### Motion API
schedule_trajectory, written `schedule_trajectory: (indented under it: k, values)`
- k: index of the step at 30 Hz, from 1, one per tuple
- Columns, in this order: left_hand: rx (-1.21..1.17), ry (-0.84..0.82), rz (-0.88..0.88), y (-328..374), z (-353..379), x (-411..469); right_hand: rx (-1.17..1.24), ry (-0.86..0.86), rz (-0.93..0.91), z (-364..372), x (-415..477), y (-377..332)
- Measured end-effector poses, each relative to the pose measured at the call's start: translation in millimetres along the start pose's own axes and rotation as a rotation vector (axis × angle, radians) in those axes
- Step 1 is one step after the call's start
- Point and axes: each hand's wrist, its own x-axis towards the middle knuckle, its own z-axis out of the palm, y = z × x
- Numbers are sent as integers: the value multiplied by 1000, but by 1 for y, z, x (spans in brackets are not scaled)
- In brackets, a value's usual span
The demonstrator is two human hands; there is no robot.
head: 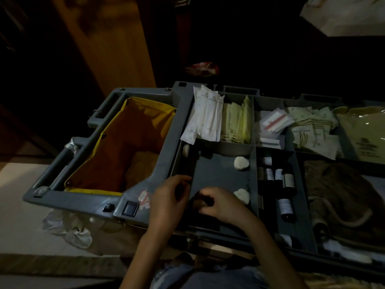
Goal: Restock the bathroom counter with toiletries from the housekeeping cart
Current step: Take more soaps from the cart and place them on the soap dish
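Observation:
The grey housekeeping cart fills the middle of the head view. Both hands are at the near left corner of its shallow grey tray compartment. My left hand rests on the tray's left wall with fingers curled. My right hand is curled around a small round dark thing, too dim to identify. Two round wrapped soaps lie in the tray, one far right and one by my right hand. Small dark bottles with white labels lie in the compartment to the right.
A yellow-lined laundry bag hangs open at the cart's left. White sachets, pale yellow packets and green-printed packets fill the back compartments. A brown cloth with rope lies at right. The room is dark; a wooden door stands behind.

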Motion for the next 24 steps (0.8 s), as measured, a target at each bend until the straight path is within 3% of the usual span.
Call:
schedule_trajectory:
  k: [5,9,15,24]
  values:
    - [-170,-7,-52,6,6,4,434,338,57,-23,7,4]
    - [-318,-40,-153,13,13,7,814,486,84,-32,5,-2]
    - [-555,-125,-250,30,18,6,907,426,120,-23,4,-17]
    - [-576,-9,-286,29,2,-2,1008,242,155,-17,-2,-28]
